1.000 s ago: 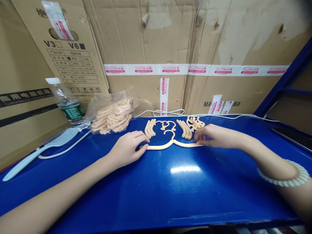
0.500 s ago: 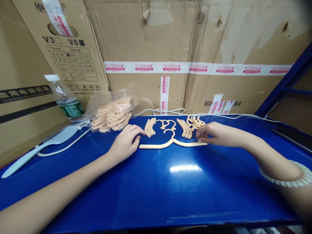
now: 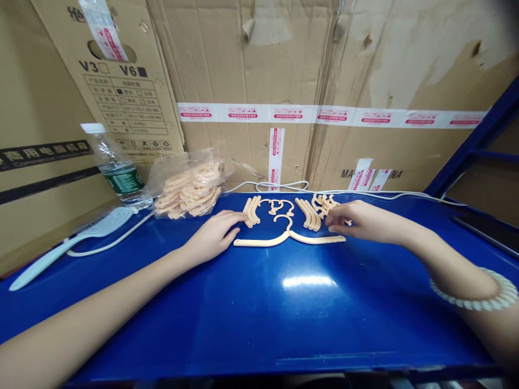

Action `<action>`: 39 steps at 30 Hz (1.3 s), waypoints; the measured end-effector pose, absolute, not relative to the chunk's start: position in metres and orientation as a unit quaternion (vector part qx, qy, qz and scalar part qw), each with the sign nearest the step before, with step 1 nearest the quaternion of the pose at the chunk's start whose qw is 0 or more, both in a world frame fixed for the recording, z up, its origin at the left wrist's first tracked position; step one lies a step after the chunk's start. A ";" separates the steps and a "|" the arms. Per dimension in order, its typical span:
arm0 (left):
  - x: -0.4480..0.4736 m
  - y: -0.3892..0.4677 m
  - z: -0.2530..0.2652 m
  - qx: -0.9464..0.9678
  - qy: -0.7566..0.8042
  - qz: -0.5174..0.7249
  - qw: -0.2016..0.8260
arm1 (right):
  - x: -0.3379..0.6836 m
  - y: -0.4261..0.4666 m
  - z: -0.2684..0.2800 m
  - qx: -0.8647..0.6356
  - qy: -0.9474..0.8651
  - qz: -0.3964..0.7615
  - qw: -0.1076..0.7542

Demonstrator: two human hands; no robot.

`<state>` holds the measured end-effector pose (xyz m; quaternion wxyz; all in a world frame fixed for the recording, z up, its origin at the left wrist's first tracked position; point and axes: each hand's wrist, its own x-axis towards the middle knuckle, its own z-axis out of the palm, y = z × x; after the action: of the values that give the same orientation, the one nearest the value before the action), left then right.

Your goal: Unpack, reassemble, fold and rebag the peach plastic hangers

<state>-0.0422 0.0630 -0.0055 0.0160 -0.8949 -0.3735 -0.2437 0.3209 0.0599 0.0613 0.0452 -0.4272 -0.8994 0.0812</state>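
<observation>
A pale peach clothes hanger with a hook and two curved arms lies flat on the blue table, facing me. My left hand is open beside its left arm, fingers stretched toward a row of loose hanger arms, the fingertips at the row's near end. My right hand hovers by the tip of the right arm, its fingers loosely bent and apart, with nothing visible in them. Between the hands lie a second row of loose arms and two loose hooks. Behind my right fingers, a pile of hooks is partly covered.
To the left stand a clear bag of peach hanger parts and a water bottle. A light blue hairbrush lies in front of them. Cardboard backs the blue table, and a white cable runs along it.
My left fingers have straightened and flattened near the left row of arms. My right hand has drawn slightly back from the hanger's right tip. The whole view has shifted a little.
</observation>
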 end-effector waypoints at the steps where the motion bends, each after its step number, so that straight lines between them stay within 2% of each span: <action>1: -0.042 0.063 -0.006 -0.897 -0.371 -0.241 0.016 | 0.321 0.060 0.061 -0.428 -0.899 0.075 0.050; 20: -0.043 0.064 -0.011 -0.900 -0.375 -0.223 0.029 | 0.317 0.061 0.058 -0.445 -0.891 0.006 0.084; 27: -0.039 0.060 -0.006 -0.896 -0.387 -0.214 0.047 | 0.298 0.067 0.056 -0.395 -0.903 0.069 0.153; 32: -0.036 0.060 -0.003 -0.896 -0.386 -0.209 0.066 | 0.276 0.094 0.049 -0.412 -0.901 0.035 0.131; 39: -0.037 0.061 -0.004 -0.899 -0.383 -0.202 0.068 | 0.264 0.127 0.034 -0.363 -0.926 0.011 0.100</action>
<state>-0.0371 0.0613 -0.0036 0.0677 -0.8987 -0.3831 -0.2025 0.2641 0.1273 0.0338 0.0996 -0.3629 -0.9264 0.0112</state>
